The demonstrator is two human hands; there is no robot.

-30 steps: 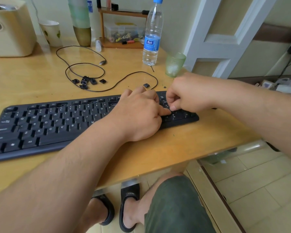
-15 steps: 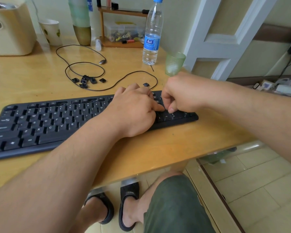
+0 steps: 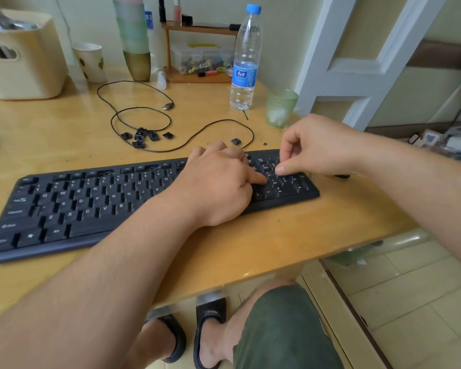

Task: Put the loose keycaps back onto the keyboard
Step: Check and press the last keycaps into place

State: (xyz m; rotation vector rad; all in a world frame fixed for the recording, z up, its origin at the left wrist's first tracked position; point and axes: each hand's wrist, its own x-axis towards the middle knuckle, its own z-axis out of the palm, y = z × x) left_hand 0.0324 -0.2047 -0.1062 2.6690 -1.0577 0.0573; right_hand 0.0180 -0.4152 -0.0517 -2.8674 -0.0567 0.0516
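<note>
A black keyboard (image 3: 91, 201) lies across the wooden desk. My left hand (image 3: 218, 182) rests on its right part, fingers spread over the keys and the thumb pressing near the arrow keys. My right hand (image 3: 312, 145) hovers just above the number pad, fingers loosely curled, thumb tip pointing down at the keys, nothing visible in it. Several loose black keycaps (image 3: 141, 137) lie in a cluster behind the keyboard. A single keycap (image 3: 235, 141) sits just beyond my left fingers.
The keyboard's thin black cable (image 3: 186, 141) loops over the desk around the keycaps. A water bottle (image 3: 244, 62) and a green glass (image 3: 280, 107) stand behind my right hand. Further back left are a cream bin (image 3: 22, 57), a paper cup (image 3: 89, 62) and a vase (image 3: 135, 38).
My right hand has lifted off the number pad and loosened its pinch. My left hand stays on the keyboard with the thumb still down.
</note>
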